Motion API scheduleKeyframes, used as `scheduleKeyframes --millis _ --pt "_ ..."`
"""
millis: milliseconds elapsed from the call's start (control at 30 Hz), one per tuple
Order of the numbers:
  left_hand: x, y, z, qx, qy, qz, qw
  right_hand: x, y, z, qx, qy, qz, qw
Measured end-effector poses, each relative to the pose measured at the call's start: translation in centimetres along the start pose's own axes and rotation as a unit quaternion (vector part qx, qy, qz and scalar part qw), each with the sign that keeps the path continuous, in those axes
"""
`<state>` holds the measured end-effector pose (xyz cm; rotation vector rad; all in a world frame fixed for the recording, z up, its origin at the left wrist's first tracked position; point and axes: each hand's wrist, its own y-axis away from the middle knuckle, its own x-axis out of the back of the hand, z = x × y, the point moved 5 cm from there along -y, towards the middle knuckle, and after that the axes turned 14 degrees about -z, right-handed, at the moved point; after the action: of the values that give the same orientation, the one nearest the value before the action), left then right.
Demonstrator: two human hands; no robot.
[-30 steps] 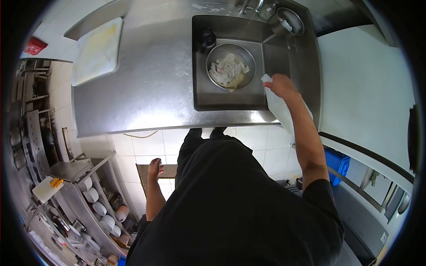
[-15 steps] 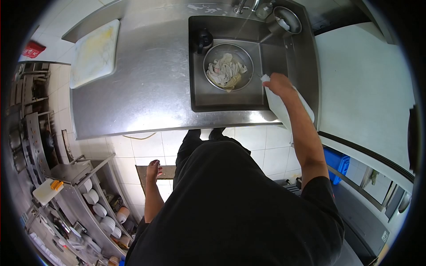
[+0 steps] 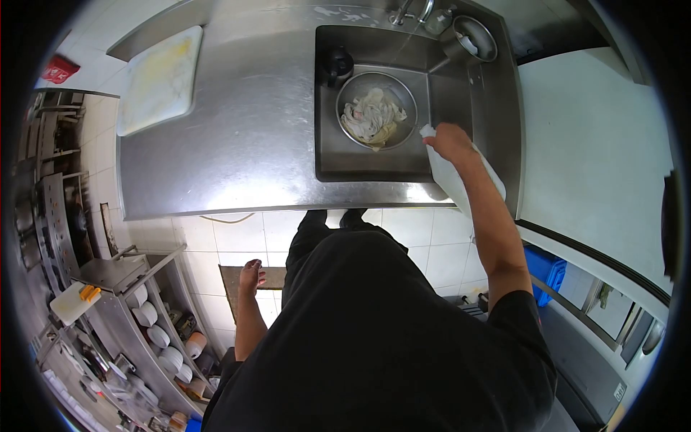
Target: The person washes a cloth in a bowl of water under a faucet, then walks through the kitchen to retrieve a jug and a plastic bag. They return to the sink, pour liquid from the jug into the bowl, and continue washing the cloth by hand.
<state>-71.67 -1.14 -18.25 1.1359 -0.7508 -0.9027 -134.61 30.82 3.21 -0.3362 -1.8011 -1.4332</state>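
Observation:
My right hand (image 3: 455,142) is closed on the neck of a large white bottle (image 3: 453,176), tilted over the right front edge of the sink with its mouth toward the bowl. A round metal bowl (image 3: 409,133) stands in the steel sink (image 3: 374,167), holding crumpled white and yellowish cloths (image 3: 371,119). Down at my side, above the floor, my left hand (image 3: 251,276) hangs with its fingers loosely curled and apart, with nothing visible in it.
A black jug (image 3: 337,66) sits in the sink's back left corner. At the back right are a faucet (image 3: 412,13) and a metal pot (image 3: 471,39). A white cutting board (image 3: 160,81) lies on the left counter. Stacked bowls (image 3: 158,335) fill a lower-left rack.
The view has shifted slightly, so the sink and counter appear further right. The bottle's mouth has come a little nearer the bowl, still in my right hand.

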Motion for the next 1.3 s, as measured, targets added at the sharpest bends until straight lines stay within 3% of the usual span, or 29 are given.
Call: scheduleKeyframes --millis 133,233,733,1133,1300 --pt "0.1 -0.5 0.1 -0.017 0.005 0.002 1.000 -0.1 0.6 -1.5 -0.024 0.021 -0.046 0.998" --pt "0.4 -1.6 -0.4 -0.021 0.016 0.003 1.000 -0.6 0.9 -2.3 0.000 0.007 -0.015 1.000" --pt "1.2 -1.6 -2.6 -0.001 0.030 -0.002 1.000 0.3 0.9 -5.8 -0.003 0.027 -0.046 0.999" --pt "3.0 -1.6 -2.9 -0.023 0.048 0.010 0.999 1.3 0.9 -4.9 0.017 -0.002 0.002 1.000" --pt "2.9 -0.3 -3.8 -0.055 0.091 0.045 0.993 1.5 0.3 -4.2 0.033 0.054 -0.011 0.998"
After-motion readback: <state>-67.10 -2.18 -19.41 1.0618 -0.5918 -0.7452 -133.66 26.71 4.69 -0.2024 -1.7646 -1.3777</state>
